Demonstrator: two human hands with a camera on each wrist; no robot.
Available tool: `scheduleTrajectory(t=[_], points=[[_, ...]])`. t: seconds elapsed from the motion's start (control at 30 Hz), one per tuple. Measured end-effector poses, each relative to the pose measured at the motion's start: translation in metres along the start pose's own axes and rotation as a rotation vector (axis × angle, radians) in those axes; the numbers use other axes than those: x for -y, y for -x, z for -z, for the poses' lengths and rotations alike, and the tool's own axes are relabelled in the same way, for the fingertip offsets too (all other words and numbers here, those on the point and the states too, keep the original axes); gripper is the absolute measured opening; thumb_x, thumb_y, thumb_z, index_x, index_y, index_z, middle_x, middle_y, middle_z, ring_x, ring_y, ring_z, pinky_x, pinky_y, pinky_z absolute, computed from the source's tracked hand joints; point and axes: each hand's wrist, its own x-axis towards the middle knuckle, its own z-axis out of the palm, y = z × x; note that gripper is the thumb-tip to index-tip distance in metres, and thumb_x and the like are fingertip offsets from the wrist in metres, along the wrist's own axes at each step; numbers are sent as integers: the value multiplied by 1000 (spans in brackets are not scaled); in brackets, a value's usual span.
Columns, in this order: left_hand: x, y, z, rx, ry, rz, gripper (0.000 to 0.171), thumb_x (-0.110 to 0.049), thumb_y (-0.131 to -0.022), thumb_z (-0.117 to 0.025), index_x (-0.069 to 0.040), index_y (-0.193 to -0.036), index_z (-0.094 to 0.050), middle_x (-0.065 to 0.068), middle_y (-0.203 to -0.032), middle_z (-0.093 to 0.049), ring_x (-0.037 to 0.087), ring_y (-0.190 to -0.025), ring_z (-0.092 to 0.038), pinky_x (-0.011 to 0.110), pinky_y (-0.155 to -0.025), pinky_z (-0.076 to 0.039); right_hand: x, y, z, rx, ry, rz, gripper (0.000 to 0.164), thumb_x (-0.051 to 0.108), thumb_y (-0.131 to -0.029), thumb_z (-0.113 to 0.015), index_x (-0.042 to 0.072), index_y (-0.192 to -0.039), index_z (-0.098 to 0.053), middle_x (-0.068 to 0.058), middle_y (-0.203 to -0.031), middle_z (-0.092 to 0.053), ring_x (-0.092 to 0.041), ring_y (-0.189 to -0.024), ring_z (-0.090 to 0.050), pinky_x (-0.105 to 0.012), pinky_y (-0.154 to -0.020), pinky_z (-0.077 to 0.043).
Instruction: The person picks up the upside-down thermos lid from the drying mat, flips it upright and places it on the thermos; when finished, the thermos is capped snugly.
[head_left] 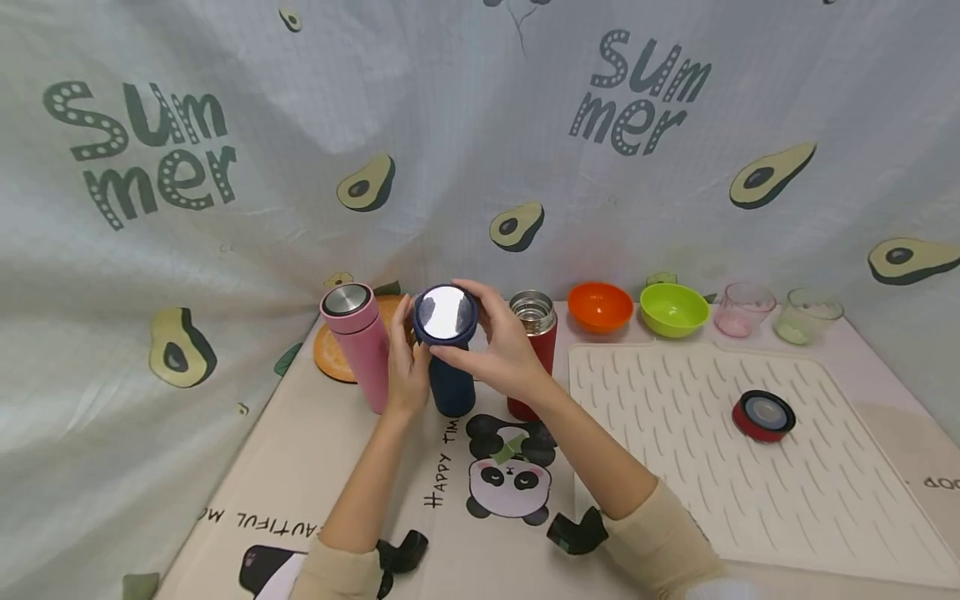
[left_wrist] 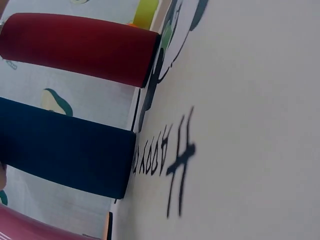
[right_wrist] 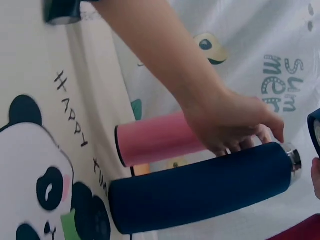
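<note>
As your left hand [head_left: 407, 379] grips the blue bottle [head_left: 452, 390] and right hand [head_left: 508, 348] its lid [head_left: 446, 313], swinging right might topple the red bottle [head_left: 545, 348].

I look forward and down over the forearms [head_left: 600, 454] through the head camera, the widest view. My wrist views sit close, turned sideways: tabletop [left_wrist: 260, 135] fills the left one's right side, the right one's left. Both catch the blue bottle [left_wrist: 65, 150], mid-left and lower centre respectively.
</note>
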Motion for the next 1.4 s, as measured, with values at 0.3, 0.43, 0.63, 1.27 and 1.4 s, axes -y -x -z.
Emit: scheduleTrajectory(t=[0.3, 0.43, 0.63, 1.27, 1.4], points=[[25, 3, -1, 147, 152, 120, 54, -39, -100, -12, -9, -145, -5, 18, -141, -28, 26, -125, -32, 47, -104, -25, -2, -15, -18, -66, -17, -88, 64, -2, -76, -71, -8, -130, -38, -22, -125, -46, -29, -114, -45, -41, -102, -31], [26, 6, -2, 163, 174, 163, 46, -15, -99, -7, -5, -144, -3, 21, -143, -22, 31, -127, -28, 49, -104, -21, -9, -16, -24, -96, -60, -116, 65, -2, -77, -68, -8, -132, -34, -24, -124, -47, -32, -112, -48, -41, -99, -35], [33, 9, -8, 160, 201, 148, 48, -16, -98, -9, -2, -144, -4, 20, -146, -17, 30, -131, -21, 49, -106, -18, -14, -15, -27, -142, -91, -133, 66, -2, -80, -65, -9, -134, -28, -26, -123, -46, -34, -111, -49, -38, -94, -41], [32, 11, -1, 147, 203, 141, 57, -36, -100, -12, -2, -145, -4, 22, -144, -17, 32, -128, -25, 50, -104, -21, -52, -26, -31, -22, -215, -278, 62, 9, -85, -63, 6, -137, -29, -17, -125, -44, -26, -109, -51, -34, -90, -45], [20, 9, -1, 150, 209, 150, 61, -38, -99, -11, 2, -144, -2, 25, -144, -16, 34, -128, -24, 51, -104, -19, -54, -27, -32, -61, -215, -280, 65, 6, -81, -67, 3, -134, -30, -18, -119, -43, -28, -104, -51, -34, -86, -47]])
